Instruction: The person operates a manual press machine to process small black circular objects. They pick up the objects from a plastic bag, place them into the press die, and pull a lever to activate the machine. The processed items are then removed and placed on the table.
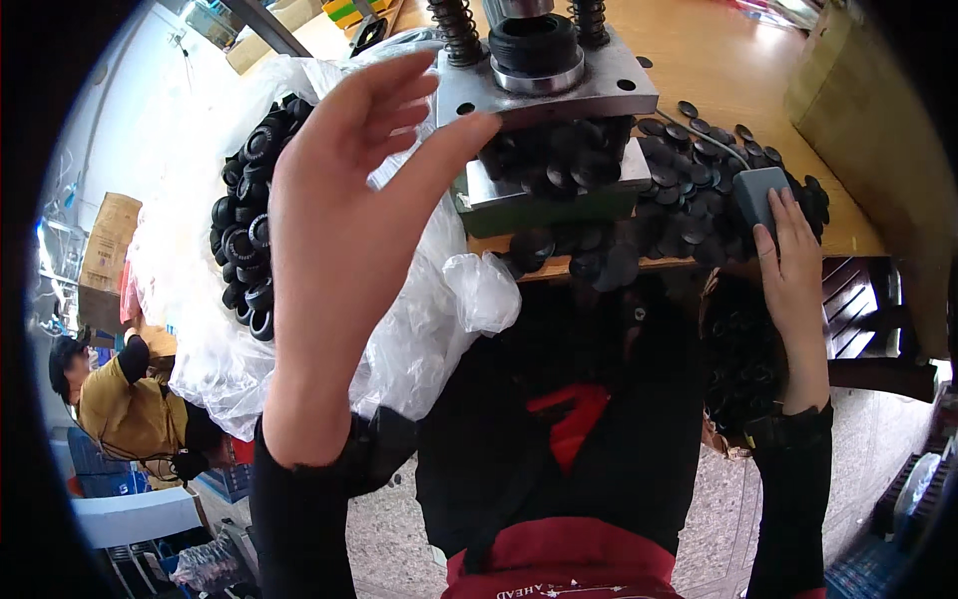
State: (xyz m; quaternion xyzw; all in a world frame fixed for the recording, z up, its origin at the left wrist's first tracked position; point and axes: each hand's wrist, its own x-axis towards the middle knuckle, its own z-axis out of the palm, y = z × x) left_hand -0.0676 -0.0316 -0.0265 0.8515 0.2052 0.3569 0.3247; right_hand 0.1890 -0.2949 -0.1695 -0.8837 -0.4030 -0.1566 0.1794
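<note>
My left hand (349, 180) is raised beside the metal press plate (619, 92). Its fingers are curved and apart, with nothing seen between them; the thumb tip overlaps the plate's front edge. On the plate, a black round ring-like part (534, 45) sits in a metal collar (539, 78) beneath the press ram (519, 8). Over at the right, my right hand (795, 255) lies with outstretched fingers on a grey box (760, 190) that has a cable. Loose black discs (689, 190) are heaped around the press base (559, 215) and up to the grey box.
A clear plastic bag (409, 329) holding many black ringed caps (254, 210) stands at the left. Springs (457, 30) flank the ram. A cardboard box (868, 110) borders the table on the right. At far left, another person (130, 399) sits apart.
</note>
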